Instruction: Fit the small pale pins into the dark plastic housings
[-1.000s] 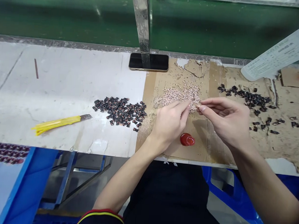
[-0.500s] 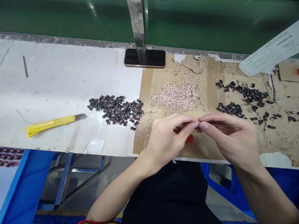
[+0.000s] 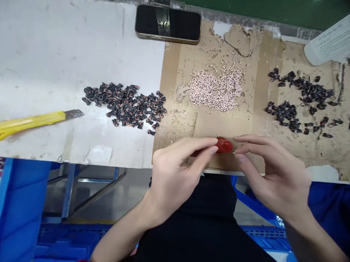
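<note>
At the far left of the bench, a blue metal frame [image 3: 15,201] stands below the edge of a white work surface [image 3: 51,48], and a yellow utility knife [image 3: 27,121] lies on that surface with its blade pointing right. Just right of the knife sits a loose heap of small dark parts with coppery bands [image 3: 124,105], and a smartphone [image 3: 168,23] lies face up near the back edge. A worn cardboard sheet [image 3: 179,85] covers the bench further right and carries a spread of tiny pale pink pieces [image 3: 214,90]. Near the front of the cardboard, the left hand [image 3: 176,173] reaches right, its fingers [image 3: 203,147] close together and their tips just beside a red cap [image 3: 224,145]. The cap lies on the cardboard between the two hands. The right hand [image 3: 274,178] curves in from the other side, thumb and forefinger slightly apart; whether either hand holds a tiny piece is too small to tell. Beyond it lie scattered clusters of dark parts [image 3: 298,94], and a white printed paper [image 3: 335,39] rests at the back corner.
</note>
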Motion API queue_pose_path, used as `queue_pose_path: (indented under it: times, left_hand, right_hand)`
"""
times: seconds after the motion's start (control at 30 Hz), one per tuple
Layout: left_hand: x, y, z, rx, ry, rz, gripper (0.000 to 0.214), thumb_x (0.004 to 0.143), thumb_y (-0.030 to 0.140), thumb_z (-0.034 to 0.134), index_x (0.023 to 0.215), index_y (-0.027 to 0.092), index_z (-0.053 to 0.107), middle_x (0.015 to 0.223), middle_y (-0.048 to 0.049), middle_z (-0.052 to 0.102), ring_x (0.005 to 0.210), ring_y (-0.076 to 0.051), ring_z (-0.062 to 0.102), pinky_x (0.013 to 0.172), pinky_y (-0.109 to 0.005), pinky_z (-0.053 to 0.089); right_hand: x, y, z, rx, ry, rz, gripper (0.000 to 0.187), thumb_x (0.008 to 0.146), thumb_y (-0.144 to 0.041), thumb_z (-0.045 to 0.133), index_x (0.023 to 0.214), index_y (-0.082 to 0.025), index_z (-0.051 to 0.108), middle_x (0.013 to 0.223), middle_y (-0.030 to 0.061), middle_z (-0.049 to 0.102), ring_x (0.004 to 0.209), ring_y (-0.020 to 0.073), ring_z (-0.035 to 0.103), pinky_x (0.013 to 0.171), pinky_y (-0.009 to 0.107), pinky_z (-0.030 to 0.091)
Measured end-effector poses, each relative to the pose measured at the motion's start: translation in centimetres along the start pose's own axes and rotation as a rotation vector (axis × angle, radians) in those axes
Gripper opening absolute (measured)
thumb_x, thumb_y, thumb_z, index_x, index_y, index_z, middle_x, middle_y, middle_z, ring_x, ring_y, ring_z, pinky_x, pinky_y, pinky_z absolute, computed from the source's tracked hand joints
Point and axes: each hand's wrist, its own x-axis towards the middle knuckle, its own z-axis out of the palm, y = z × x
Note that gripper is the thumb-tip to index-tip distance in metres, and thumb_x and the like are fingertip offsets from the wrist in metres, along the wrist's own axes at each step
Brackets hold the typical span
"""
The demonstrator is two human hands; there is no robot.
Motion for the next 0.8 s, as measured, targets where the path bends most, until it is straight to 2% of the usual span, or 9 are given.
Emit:
queue_pose_path:
  times: [0.07,0.17,0.33,0.47,0.53,0.63,0.73,0.8]
  left_hand:
    - [-0.3,-0.3,-0.5,0.006,-0.005,-0.064,0.019,0.095,0.009,0.072,0.108,0.022,0.080,0.104,0.0005,0.084,0.090,-0.013,0.080,0.085,-0.021,0.067]
    - [-0.6,-0.6,-0.8,-0.030,0.016,-0.131,0.028,0.096,0.008,0.070,0.119,0.022,0.077,0.109,0.0005,0.083,0.095,-0.012,0.080,0.090,-0.019,0.065]
    - [-0.8,-0.8,-0.7,-0.063,0.051,-0.184,0.022,0.094,0.008,0.073,0.110,0.023,0.076,0.101,0.0034,0.082,0.091,-0.009,0.079,0.087,-0.014,0.064]
    - [-0.5,-0.5,-0.9,-0.059,0.038,-0.175,0.022,0.094,0.007,0.072,0.109,0.021,0.078,0.104,0.0002,0.081,0.090,-0.010,0.077,0.086,-0.016,0.065]
    - [-0.2,-0.2,-0.8,-0.091,0.016,-0.178,0.020,0.094,0.007,0.071,0.106,0.020,0.080,0.105,-0.0017,0.079,0.091,-0.011,0.076,0.083,-0.017,0.065]
    - [0.1,0.2,-0.4,-0.249,-0.050,-0.286,0.018,0.093,0.008,0.072,0.102,0.021,0.082,0.102,-0.0020,0.080,0.088,-0.012,0.077,0.078,-0.016,0.065]
    - [0.5,0.5,0.4,-0.484,-0.133,-0.461,0.016,0.091,0.011,0.075,0.101,0.021,0.081,0.095,-0.0021,0.083,0.078,-0.014,0.079,0.072,-0.019,0.068]
    - [0.7,0.6,0.8,-0.598,-0.170,-0.529,0.015,0.089,0.010,0.076,0.100,0.020,0.080,0.091,-0.0025,0.083,0.075,-0.014,0.080,0.071,-0.020,0.069]
  right_hand:
    - [0.0,0.2,0.0,-0.182,-0.015,-0.130,0.020,0.086,-0.005,0.076,0.101,-0.018,0.073,0.118,0.0131,0.076,0.110,0.0269,0.074,0.098,0.042,0.060]
    - [0.3,0.2,0.2,-0.302,-0.007,-0.228,0.021,0.083,-0.002,0.077,0.100,-0.015,0.072,0.116,0.0179,0.076,0.111,0.0323,0.073,0.098,0.048,0.060]
    - [0.6,0.4,0.6,-0.375,-0.016,-0.277,0.025,0.081,-0.001,0.078,0.100,-0.014,0.070,0.114,0.0179,0.077,0.111,0.0350,0.073,0.097,0.051,0.061]
    - [0.5,0.4,0.3,-0.380,-0.028,-0.283,0.030,0.082,-0.002,0.077,0.106,-0.018,0.070,0.116,0.0150,0.077,0.113,0.0346,0.073,0.099,0.052,0.061]
    - [0.5,0.0,0.0,-0.304,-0.019,-0.204,0.029,0.083,-0.005,0.077,0.106,-0.022,0.071,0.117,0.0130,0.076,0.115,0.0340,0.072,0.103,0.053,0.058]
    - [0.5,-0.8,-0.5,-0.065,0.007,0.028,0.024,0.086,-0.010,0.077,0.102,-0.027,0.074,0.116,0.0076,0.077,0.112,0.0301,0.072,0.104,0.051,0.057]
    - [0.5,-1.7,-0.8,0.213,0.041,0.233,0.016,0.090,-0.013,0.075,0.096,-0.028,0.076,0.109,0.0041,0.078,0.104,0.0250,0.075,0.093,0.043,0.063]
    - [0.4,-2.1,-0.8,0.362,0.049,0.327,0.013,0.093,-0.015,0.074,0.095,-0.027,0.077,0.107,0.0030,0.079,0.097,0.0215,0.077,0.087,0.036,0.067]
